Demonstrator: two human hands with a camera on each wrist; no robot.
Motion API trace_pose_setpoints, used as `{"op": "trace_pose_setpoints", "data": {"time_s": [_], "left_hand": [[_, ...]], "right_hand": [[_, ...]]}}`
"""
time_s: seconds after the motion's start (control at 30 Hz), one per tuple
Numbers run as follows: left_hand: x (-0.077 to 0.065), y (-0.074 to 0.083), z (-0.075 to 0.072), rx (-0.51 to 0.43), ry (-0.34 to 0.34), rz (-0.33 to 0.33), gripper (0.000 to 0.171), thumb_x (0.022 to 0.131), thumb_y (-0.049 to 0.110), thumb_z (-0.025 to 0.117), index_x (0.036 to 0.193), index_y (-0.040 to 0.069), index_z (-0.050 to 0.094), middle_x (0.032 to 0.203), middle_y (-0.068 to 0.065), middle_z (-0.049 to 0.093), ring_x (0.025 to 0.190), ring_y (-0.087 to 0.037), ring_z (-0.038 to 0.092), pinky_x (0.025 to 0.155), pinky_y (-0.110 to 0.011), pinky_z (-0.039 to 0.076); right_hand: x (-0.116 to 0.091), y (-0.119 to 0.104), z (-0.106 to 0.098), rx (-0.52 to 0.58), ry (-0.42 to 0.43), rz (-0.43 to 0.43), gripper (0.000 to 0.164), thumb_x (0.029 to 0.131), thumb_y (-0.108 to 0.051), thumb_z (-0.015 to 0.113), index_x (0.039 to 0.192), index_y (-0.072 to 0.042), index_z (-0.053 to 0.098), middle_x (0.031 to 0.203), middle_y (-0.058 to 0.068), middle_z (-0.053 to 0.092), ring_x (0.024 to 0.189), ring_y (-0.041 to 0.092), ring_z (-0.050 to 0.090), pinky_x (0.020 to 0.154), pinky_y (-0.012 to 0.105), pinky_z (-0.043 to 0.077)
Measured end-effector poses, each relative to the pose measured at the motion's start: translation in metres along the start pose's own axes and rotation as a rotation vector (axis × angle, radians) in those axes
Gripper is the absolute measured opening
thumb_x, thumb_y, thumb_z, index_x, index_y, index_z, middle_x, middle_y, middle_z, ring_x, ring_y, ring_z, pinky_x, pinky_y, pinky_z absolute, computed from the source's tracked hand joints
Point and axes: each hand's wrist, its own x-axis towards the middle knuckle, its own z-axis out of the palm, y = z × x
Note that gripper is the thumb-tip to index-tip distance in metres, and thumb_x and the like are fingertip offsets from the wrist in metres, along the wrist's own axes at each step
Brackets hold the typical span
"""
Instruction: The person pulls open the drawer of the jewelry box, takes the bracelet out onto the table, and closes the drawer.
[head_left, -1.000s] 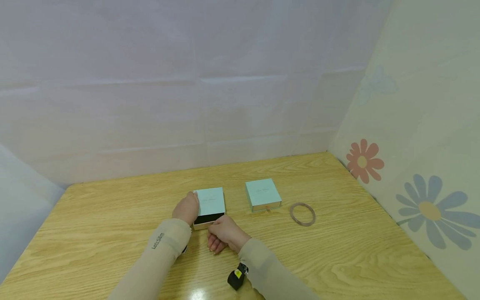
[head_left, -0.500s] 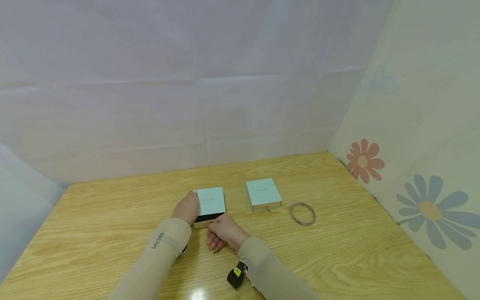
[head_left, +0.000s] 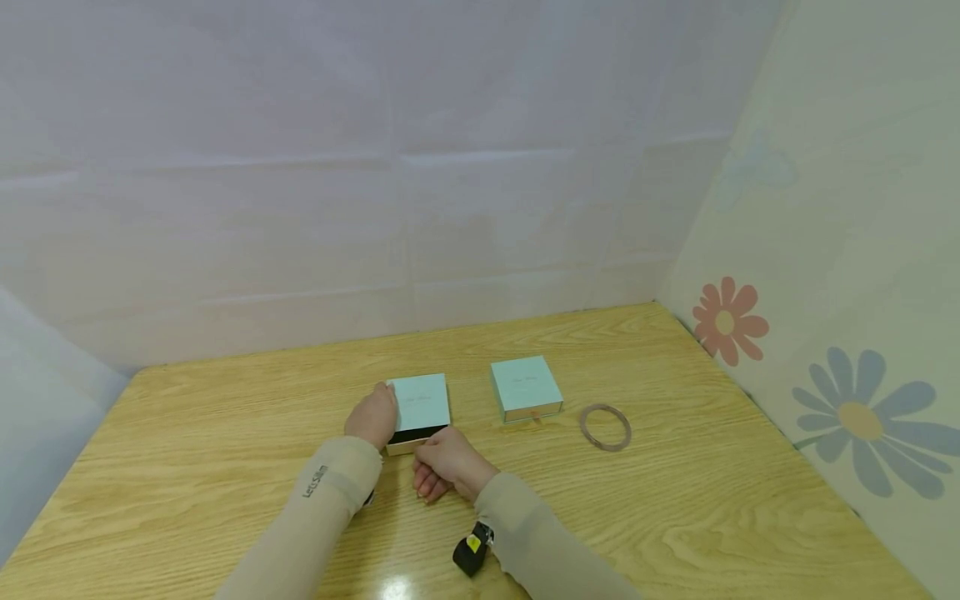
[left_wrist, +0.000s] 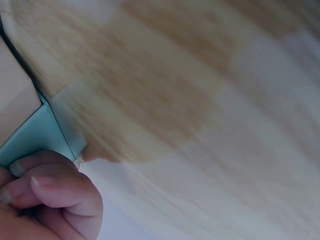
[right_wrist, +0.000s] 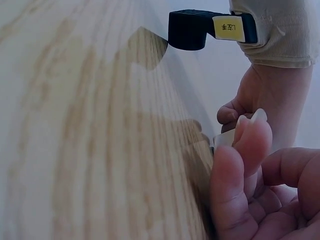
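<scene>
A mint-green drawer-style gift box (head_left: 420, 402) lies on the wooden table with its drawer (head_left: 403, 447) partly out at the near side, showing a dark inside. My left hand (head_left: 372, 415) grips the box's left side; in the left wrist view its curled fingers (left_wrist: 60, 182) lie against the mint wall near a corner. At the drawer's front, my right hand (head_left: 448, 461) pinches the edge with thumb and forefinger, the other fingers curled below. The pinch itself is hidden in the right wrist view, where the right fingers (right_wrist: 230, 185) cover most of the box.
To the right stands a second mint box (head_left: 527, 387) with its drawer in and a small pull tab at the front. A pinkish-brown ring (head_left: 606, 427), like a bangle, lies farther right. Behind the table (head_left: 675, 500) hangs a pale cloth (head_left: 300, 208); a flower-printed panel (head_left: 862, 250) borders the right.
The drawer has slid slightly farther into the box, and my right hand has shifted a little away from me with it. My left hand stays in place on the box.
</scene>
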Motion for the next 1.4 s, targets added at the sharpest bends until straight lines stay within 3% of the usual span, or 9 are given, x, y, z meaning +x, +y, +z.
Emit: {"op": "trace_pose_setpoints", "data": {"time_s": [0.63,0.83,1.07,1.4], "left_hand": [[0.0034,-0.0001,0.0009,-0.004,-0.019,-0.015,0.045,0.109,0.019,0.025,0.125,-0.017,0.046,0.078,-0.026,0.063,0.076,-0.039,0.066,0.065,-0.047,0.053],[0.0029,0.0008,0.0004,-0.006,-0.013,-0.011,0.044,0.108,0.019,0.026,0.121,-0.017,0.048,0.073,-0.023,0.061,0.073,-0.037,0.066,0.063,-0.046,0.053],[0.0037,0.0001,0.0009,-0.002,-0.023,-0.008,0.045,0.109,0.018,0.026,0.127,-0.018,0.044,0.073,-0.023,0.062,0.070,-0.035,0.065,0.064,-0.045,0.054],[0.0064,-0.0024,0.0044,-0.002,-0.010,-0.013,0.043,0.108,0.019,0.026,0.119,-0.016,0.049,0.073,-0.023,0.062,0.070,-0.036,0.065,0.060,-0.046,0.053]], "right_hand": [[0.0028,-0.0016,0.0030,0.027,0.022,0.015,0.026,0.095,0.001,0.049,0.076,0.011,0.063,0.053,0.005,0.057,0.039,0.009,0.052,0.042,0.029,0.051],[0.0037,-0.0017,0.0032,0.032,0.024,0.015,0.026,0.096,0.001,0.047,0.079,0.012,0.064,0.053,0.006,0.057,0.039,0.009,0.052,0.042,0.029,0.051],[0.0037,-0.0029,0.0031,0.036,0.027,0.012,0.026,0.096,0.001,0.047,0.079,0.012,0.064,0.054,0.006,0.057,0.040,0.009,0.052,0.043,0.029,0.051],[0.0078,-0.0022,0.0036,0.047,0.032,0.022,0.025,0.094,0.003,0.047,0.077,0.009,0.063,0.053,0.006,0.057,0.040,0.009,0.052,0.041,0.027,0.050]]}}
